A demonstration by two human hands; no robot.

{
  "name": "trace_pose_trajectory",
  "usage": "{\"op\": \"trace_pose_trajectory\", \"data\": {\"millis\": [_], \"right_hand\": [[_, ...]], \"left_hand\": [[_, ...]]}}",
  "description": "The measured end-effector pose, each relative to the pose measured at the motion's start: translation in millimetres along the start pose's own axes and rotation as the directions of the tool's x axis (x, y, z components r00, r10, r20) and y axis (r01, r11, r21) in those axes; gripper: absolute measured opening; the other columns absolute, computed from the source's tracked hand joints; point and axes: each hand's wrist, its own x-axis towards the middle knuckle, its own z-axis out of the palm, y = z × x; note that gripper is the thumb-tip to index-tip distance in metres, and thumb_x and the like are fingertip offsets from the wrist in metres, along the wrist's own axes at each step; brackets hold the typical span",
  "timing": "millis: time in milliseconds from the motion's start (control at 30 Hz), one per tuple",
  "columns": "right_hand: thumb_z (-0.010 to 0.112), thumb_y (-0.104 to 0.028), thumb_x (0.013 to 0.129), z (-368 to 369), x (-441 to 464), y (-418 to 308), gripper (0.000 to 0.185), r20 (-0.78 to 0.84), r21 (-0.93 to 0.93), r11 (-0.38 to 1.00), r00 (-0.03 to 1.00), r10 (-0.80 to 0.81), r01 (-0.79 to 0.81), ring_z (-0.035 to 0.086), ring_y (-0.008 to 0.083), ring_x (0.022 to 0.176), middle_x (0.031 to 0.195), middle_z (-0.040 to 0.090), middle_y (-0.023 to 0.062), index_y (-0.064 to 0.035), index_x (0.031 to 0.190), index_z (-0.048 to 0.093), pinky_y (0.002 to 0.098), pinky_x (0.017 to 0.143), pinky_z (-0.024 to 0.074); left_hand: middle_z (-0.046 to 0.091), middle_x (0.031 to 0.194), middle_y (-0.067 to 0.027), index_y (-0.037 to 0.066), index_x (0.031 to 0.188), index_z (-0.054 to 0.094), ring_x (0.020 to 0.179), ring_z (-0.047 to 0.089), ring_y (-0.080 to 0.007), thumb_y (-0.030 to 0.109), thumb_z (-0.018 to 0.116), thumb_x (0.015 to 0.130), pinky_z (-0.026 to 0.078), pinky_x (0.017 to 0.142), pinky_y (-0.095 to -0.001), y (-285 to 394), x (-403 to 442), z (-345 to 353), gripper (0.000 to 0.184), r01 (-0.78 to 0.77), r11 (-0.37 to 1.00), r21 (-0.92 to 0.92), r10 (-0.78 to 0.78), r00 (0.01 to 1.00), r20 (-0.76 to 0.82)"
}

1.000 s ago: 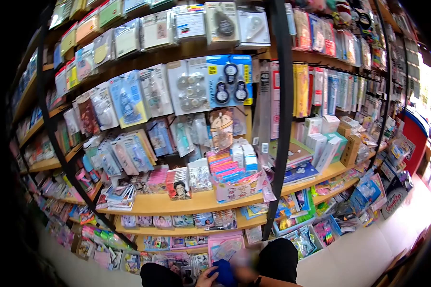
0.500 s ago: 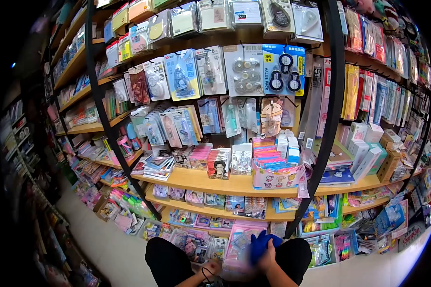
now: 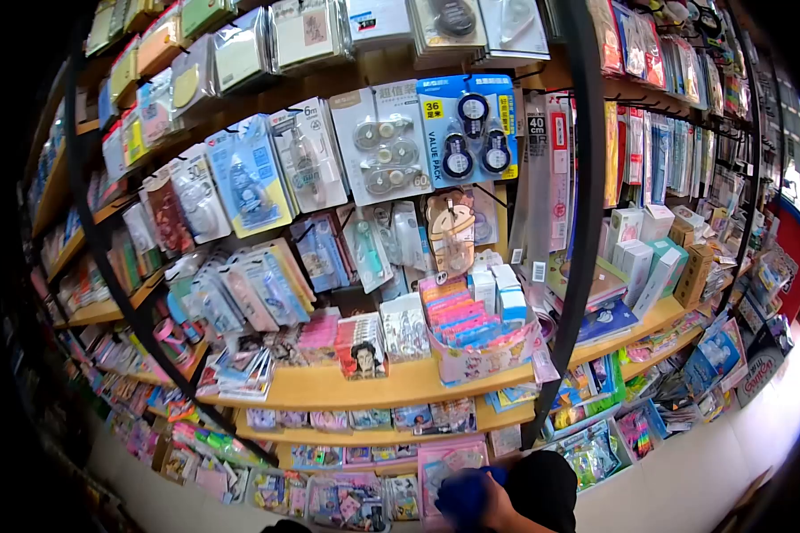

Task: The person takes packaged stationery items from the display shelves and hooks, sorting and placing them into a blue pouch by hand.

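Right hand point(image 3: 500, 508) gripping cloth point(image 3: 463, 499), which is blurred. Cloth bunched at the finger end, left of the hand in view, in front of pink tray point(image 3: 428, 455). Knee point(image 3: 549, 487) just right. Left hand out of frame, can't tell its state.

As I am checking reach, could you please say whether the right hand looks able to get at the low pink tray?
Probably yes: the right hand appears close to the pink tray, with nothing evident between them but the blue cloth it holds.
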Motion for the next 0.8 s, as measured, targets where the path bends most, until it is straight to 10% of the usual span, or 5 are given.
{"op": "trace_pose_trajectory", "data": {"millis": [167,200,300,367,800], "right_hand": [[0.034,-0.048,0.09,-10,28,24,0.052,-0.251,-0.131,0.99,0.968,0.013,-0.048,0.044,0.0359,0.112,0.122,0.046,0.0183,-0.0064,0.121,0.041,0.0458,0.098,0.0313],[0.036,-0.05,0.088,-55,45,30,0.058,-0.164,0.216,0.975,0.983,0.084,-0.047,0.041,0.037,0.115,0.127,0.042,0.0196,-0.0043,0.125,0.038,0.0466,0.1,0.0297],[0.037,-0.051,0.087,-48,50,39,0.062,-0.194,-0.209,0.966,0.975,0.112,-0.153,0.043,0.0346,0.114,0.126,0.043,0.0192,-0.0023,0.126,0.038,0.045,0.099,0.031],[0.04,-0.05,0.087,8,45,45,0.062,-0.355,-0.104,0.985,0.93,0.091,-0.136,0.047,0.0325,0.11,0.123,0.047,0.0181,-0.0006,0.125,0.04,0.0428,0.096,0.0351],[0.041,-0.047,0.088,23,56,184,0.053,-0.673,-0.198,0.934,0.652,-0.35,0.297,0.055,0.027,0.094,0.106,0.056,0.013,-0.0014,0.114,0.048,0.0367,0.084,0.0448]], "left_hand": [[0.06,0.071,-0.0088,0.003,0.085,0.06,0.063,0.055,-0.0185,0.019,0.056,0.077,0.043,0.058,-0.0325,-20,85,-26,0.018,0.021,1.0,0.021,-0.021,1.0,-0.007],[0.06,0.071,-0.0087,0.003,0.084,0.06,0.064,0.055,-0.0184,0.019,0.056,0.078,0.043,0.058,-0.0325,-27,99,-26,0.018,0.027,0.999,0.034,-0.028,1.0,0.008],[0.06,0.071,-0.0086,0.003,0.084,0.06,0.064,0.055,-0.0181,0.019,0.055,0.078,0.043,0.058,-0.0324,-47,127,-22,0.018,0.049,0.997,0.058,-0.052,0.997,0.059],[0.06,0.07,-0.0085,0.003,0.083,0.06,0.064,0.055,-0.0178,0.019,0.055,0.078,0.043,0.058,-0.0323,-54,134,-18,0.018,0.048,0.997,0.061,-0.054,0.993,0.103],[0.059,0.069,-0.008,0.003,0.08,0.06,0.065,0.055,-0.0164,0.02,0.055,0.08,0.044,0.06,-0.0319,-110,47,-20,0.018,-0.069,0.997,-0.024,0.073,0.911,0.406]]}}
